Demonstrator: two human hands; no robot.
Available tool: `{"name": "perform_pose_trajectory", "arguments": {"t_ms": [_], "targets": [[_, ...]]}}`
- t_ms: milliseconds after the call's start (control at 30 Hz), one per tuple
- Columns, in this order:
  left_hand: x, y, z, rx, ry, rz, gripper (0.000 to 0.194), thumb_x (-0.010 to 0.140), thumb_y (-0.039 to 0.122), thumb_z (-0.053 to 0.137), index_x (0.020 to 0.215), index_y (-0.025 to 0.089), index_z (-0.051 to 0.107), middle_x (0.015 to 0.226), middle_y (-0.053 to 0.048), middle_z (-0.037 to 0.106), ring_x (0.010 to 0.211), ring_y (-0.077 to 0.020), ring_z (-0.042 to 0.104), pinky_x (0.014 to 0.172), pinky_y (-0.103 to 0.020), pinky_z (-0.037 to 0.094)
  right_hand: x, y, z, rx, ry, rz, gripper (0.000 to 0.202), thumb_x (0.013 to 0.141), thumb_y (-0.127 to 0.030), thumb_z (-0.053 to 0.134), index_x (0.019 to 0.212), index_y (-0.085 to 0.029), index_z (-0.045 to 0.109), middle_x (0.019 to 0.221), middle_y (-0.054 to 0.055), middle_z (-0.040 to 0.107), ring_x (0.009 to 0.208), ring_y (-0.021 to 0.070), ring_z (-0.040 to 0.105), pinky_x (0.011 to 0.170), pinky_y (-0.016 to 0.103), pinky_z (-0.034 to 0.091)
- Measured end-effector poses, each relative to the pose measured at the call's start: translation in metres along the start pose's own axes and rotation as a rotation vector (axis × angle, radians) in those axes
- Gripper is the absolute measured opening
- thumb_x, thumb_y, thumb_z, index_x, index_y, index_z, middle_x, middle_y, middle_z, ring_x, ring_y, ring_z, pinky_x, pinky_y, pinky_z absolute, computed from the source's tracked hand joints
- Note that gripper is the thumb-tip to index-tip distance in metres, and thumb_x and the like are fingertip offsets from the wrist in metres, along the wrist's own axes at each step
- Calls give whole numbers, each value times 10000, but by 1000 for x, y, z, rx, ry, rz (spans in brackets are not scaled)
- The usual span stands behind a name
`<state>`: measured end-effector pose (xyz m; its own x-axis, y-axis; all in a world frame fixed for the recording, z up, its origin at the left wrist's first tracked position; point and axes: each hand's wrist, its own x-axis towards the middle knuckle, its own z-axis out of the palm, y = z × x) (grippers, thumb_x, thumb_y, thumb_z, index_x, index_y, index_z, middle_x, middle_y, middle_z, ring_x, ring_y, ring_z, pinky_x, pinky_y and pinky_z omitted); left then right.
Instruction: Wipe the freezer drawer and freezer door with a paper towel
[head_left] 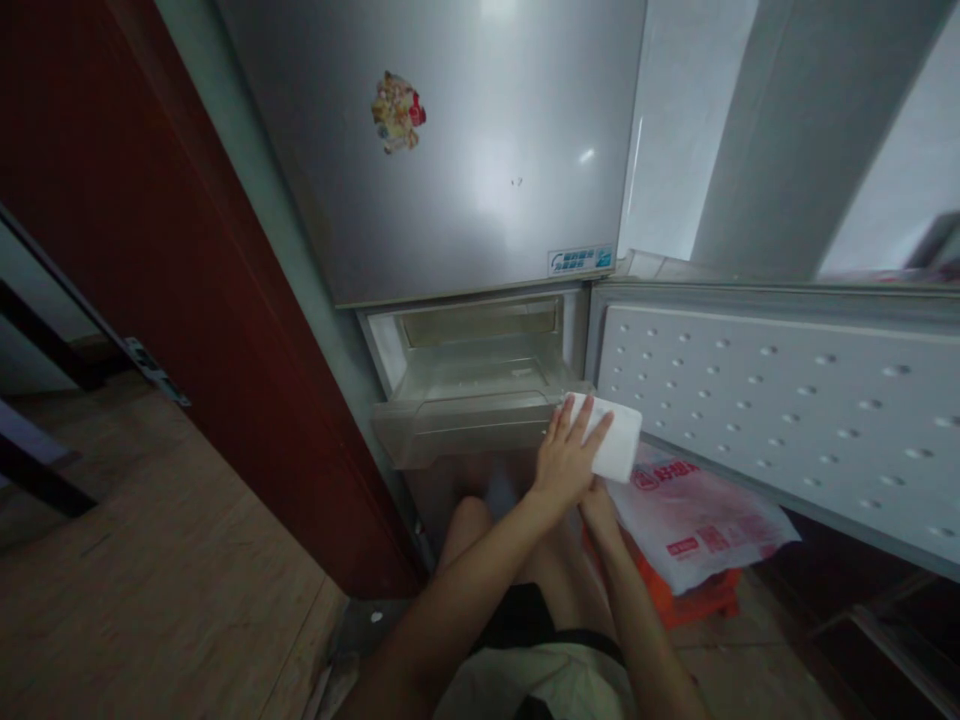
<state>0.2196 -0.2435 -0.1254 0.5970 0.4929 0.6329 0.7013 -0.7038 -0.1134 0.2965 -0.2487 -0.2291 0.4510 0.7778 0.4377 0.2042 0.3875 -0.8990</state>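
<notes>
We count two hands, one left hand (564, 468) and one right hand (598, 506), between four and five o'clock; one white item (619, 441) at four; one drawer (472, 430) at six; two fridge doors, upper door (465, 200) at twelve, lower door (772, 400) at three; one printed bag (716, 515) at four; one sticker (397, 112) at eleven; one label (580, 260) at two.

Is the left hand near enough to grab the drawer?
Probably yes: the left hand is just beside the pulled-out drawer and nothing seems between them, though that hand lies spread on the white thing.
</notes>
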Motion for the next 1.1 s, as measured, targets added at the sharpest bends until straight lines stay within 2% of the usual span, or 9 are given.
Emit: {"name": "perform_pose_trajectory", "arguments": {"t_ms": [167,333,500,600,667,767,867,1000,1100], "targets": [[-27,-27,-15,66,-5,-54,620,916,174,432,1501,263,251,1585,-76,246,1464,-323,120,1160,-531,256,-1,-9,-1,120,-38,36,801,766,-467,586,1475,-204,320,1412,129,456,1223,266,517,1049,452,426],[-79,-78,-43,130,-5,-294,779,800,7,438,1509,244,218,1598,-97,176,1466,-329,-23,1156,-605,156,-3,-6,-2,213,-85,184,946,759,-460,623,1526,-342,82,1546,103,210,1106,233,601,919,409,521],[-131,-140,-67,166,76,-489,767,772,16,460,1497,162,256,1599,-165,87,1456,-348,-78,1145,-636,70,-4,-2,-2,214,-85,186,954,762,-453,629,1520,-374,55,1553,85,187,1130,217,585,913,370,526],[-147,-168,-77,161,134,-516,731,815,65,459,1503,153,231,1600,-175,56,1460,-348,-74,1146,-634,66,-4,-4,-2,219,-80,184,944,764,-454,628,1518,-380,65,1552,85,196,1126,213,586,931,378,515],[-151,-177,-79,130,162,-507,731,835,80,447,1513,179,191,1607,-158,30,1461,-349,-75,1143,-638,79,-5,-6,-2,212,-89,193,950,764,-460,628,1518,-376,57,1554,98,187,1120,214,590,935,390,511],[-151,-177,-74,86,190,-478,774,827,52,433,1523,199,127,1610,-137,-39,1453,-352,-114,1143,-636,94,-5,-8,-2,201,-93,181,934,769,-456,621,1516,-377,65,1562,100,163,1119,213,592,931,399,512],[-145,-164,-59,70,202,-454,852,795,21,451,1526,209,58,1598,-124,-127,1435,-367,-162,1137,-647,96,-6,-8,-1,191,-72,159,912,772,-449,618,1516,-367,98,1564,98,165,1109,207,595,933,397,512],[-122,-133,-39,78,176,-447,928,725,-48,451,1526,213,63,1581,-117,-164,1414,-379,-196,1128,-664,108,-5,-6,0,199,-66,183,936,755,-461,625,1522,-335,102,1554,110,190,1117,217,594,961,410,495],[-95,-101,-28,77,127,-372,868,749,-21,473,1521,220,158,1599,-119,-73,1420,-380,-170,1130,-654,143,-5,-5,1,206,-64,185,950,754,-454,622,1524,-330,80,1560,112,168,1117,216,594,968,418,489]]}}
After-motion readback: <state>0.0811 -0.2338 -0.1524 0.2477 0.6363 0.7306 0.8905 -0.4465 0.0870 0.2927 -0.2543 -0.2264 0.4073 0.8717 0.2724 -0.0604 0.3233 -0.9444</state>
